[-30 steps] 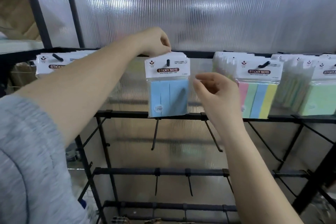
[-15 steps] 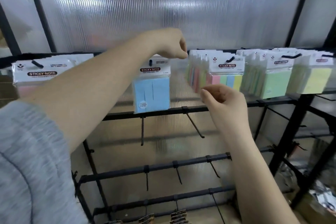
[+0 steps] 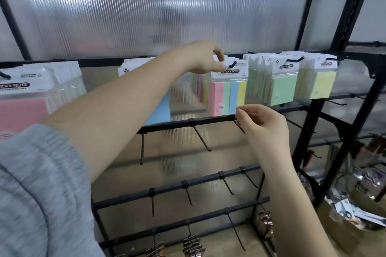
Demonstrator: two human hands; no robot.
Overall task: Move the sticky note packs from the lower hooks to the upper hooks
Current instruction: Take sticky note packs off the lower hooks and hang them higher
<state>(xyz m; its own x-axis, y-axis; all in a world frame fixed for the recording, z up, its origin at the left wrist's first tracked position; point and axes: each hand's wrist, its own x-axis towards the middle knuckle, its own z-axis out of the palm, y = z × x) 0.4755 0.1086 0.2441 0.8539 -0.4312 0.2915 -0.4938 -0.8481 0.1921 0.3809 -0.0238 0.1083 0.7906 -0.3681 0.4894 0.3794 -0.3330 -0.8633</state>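
Sticky note packs hang in a row on the upper hooks of a black wire rack. My left hand [image 3: 205,58] reaches across and pinches the top left of the header card of a multicolour pack [image 3: 227,94] hanging on its hook. My right hand [image 3: 261,120] hovers just below that pack, fingers loosely curled, thumb and forefinger tips at its lower right corner, holding nothing. A blue pack [image 3: 159,108] hangs partly hidden behind my left forearm. Also on the row are a pink pack [image 3: 20,110], a green pack [image 3: 282,89] and a yellow pack [image 3: 321,85].
Bare black hooks [image 3: 202,140] stick out of the bars below the packs. Small clipped items [image 3: 192,244] hang on the lowest bar. A cardboard box [image 3: 355,219] with packaged goods sits on the floor at the right, beside the rack's black upright [image 3: 313,131].
My left hand let go of the blue pack's header and moved right to the multicolour pack. The view swung right; my right hand stayed below the packs.
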